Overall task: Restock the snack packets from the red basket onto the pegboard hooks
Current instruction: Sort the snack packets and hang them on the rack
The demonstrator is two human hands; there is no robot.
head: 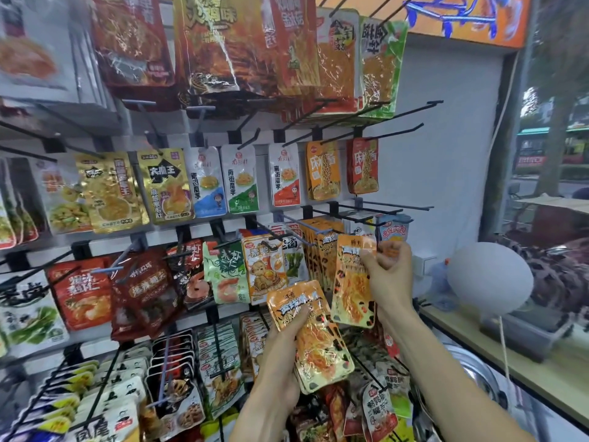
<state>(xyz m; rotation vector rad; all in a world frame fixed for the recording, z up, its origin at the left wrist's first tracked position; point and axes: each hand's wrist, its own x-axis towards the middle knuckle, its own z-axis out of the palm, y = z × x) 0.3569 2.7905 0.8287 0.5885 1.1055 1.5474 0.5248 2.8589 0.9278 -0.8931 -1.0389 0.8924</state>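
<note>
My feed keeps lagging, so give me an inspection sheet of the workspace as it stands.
Surface: grey pegboard wall with black hooks, mostly stocked.
Job's things: stack of orange foil snack packets; single orange packet held up near a hook; red basket not seen.
Clutter: round white balloon-like ball on the side counter.
Grippers: left hand grips the stack; right hand pinches the single packet.
Cables: white cord.
Surroundings: street outside, right.

I see white wall behind display, right of racks. Orange sign with blue strokes along top right. Wooden counter near right, white round lamp standing on it. Far right, window gives daylight, tree trunk, street beyond.
</note>
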